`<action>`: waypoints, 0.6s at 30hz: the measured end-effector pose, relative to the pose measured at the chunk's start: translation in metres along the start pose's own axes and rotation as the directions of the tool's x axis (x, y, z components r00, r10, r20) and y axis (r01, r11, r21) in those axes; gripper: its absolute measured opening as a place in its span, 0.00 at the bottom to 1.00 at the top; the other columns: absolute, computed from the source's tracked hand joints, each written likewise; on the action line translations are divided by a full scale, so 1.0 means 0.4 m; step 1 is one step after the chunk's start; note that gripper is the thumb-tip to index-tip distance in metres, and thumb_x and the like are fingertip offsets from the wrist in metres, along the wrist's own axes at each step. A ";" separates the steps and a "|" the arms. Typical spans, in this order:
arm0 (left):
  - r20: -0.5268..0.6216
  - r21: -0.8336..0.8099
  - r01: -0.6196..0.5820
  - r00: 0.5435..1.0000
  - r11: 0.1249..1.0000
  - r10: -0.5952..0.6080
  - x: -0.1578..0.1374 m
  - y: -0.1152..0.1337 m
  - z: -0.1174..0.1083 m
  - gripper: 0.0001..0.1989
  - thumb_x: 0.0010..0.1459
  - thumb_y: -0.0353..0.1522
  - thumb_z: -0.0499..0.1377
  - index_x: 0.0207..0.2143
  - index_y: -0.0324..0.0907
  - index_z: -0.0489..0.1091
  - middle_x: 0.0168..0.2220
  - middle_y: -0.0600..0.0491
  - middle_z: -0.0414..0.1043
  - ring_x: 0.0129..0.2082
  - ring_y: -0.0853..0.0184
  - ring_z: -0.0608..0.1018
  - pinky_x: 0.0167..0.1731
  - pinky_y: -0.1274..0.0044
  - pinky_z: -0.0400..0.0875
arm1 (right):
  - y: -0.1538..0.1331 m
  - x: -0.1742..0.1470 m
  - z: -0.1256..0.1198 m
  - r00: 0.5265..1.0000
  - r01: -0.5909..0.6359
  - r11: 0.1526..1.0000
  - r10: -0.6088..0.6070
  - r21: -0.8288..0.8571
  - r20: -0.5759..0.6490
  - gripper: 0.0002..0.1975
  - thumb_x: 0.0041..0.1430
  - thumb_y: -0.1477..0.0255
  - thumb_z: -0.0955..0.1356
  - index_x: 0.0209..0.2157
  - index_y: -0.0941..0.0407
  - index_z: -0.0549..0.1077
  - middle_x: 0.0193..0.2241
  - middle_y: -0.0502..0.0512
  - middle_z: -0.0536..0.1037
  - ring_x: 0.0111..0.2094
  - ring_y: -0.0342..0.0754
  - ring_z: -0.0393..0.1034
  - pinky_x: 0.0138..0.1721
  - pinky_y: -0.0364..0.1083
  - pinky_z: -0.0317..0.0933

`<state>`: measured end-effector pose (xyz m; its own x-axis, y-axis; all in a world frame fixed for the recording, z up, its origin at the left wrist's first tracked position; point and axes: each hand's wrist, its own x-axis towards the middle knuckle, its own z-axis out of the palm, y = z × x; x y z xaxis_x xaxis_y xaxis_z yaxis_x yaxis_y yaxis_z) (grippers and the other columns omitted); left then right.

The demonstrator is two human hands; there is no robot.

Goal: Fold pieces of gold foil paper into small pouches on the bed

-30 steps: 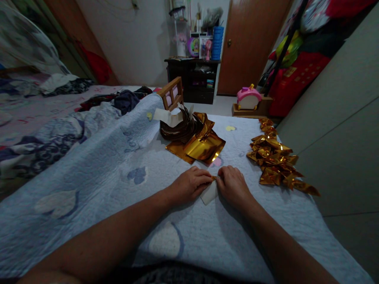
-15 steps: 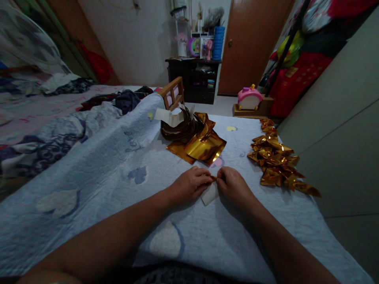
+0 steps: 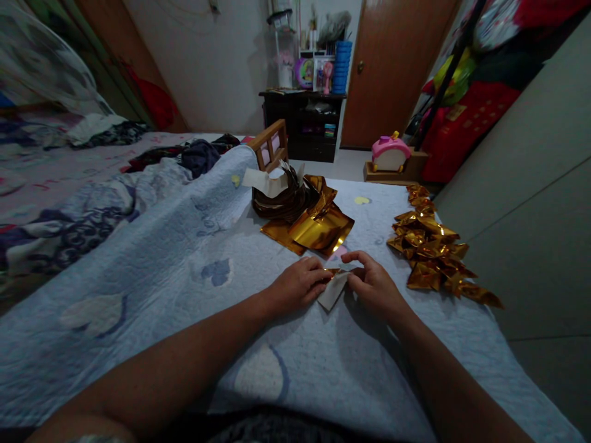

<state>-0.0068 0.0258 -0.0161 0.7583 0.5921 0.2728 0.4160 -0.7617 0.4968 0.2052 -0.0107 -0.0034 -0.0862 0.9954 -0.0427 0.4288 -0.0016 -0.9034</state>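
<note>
A partly folded sheet of gold foil paper [image 3: 333, 290], pale backing outward, lies on the bed between my hands. My left hand [image 3: 302, 280] is closed on its left side, where a strip of gold shows along the top fold. My right hand [image 3: 373, 282] is at the right edge, its index finger raised and apart while the thumb touches the paper; the other fingers are partly hidden. Beyond my hands sits a stack of gold foil sheets [image 3: 323, 227], some curled with pale backs showing. To the right lies a pile of folded gold foil pieces [image 3: 427, 246].
A light blue quilt [image 3: 184, 320] with heart shapes covers the bed, rising in a ridge at left. A wooden bed rail [image 3: 269, 144] stands behind the stack. Further back are a dark cabinet [image 3: 300, 129] and a pink toy [image 3: 391, 152]. A pale wardrobe [image 3: 521, 203] borders the right.
My right hand has loosened from its pinch on the fold, lifting its index finger and shifting slightly right. The paper's right side now tilts up, showing more pale backing. My left hand stays on it.
</note>
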 end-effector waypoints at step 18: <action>-0.057 0.015 0.035 0.998 0.999 -0.034 -0.007 0.002 -0.002 0.15 0.61 0.27 0.60 0.51 0.42 0.74 0.40 0.49 0.66 0.41 0.61 0.69 0.42 0.70 0.68 | -0.048 -0.055 0.007 0.907 0.419 0.655 -0.342 -0.629 0.248 0.11 0.54 0.78 0.70 0.41 0.55 0.76 0.49 0.62 0.72 0.51 0.61 0.62 0.51 0.58 0.55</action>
<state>-0.0090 0.0239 -0.0159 0.7142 0.6314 0.3022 0.4493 -0.7445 0.4938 0.1963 -0.0330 0.0137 -0.4475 0.8790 0.1644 0.8104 0.4764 -0.3410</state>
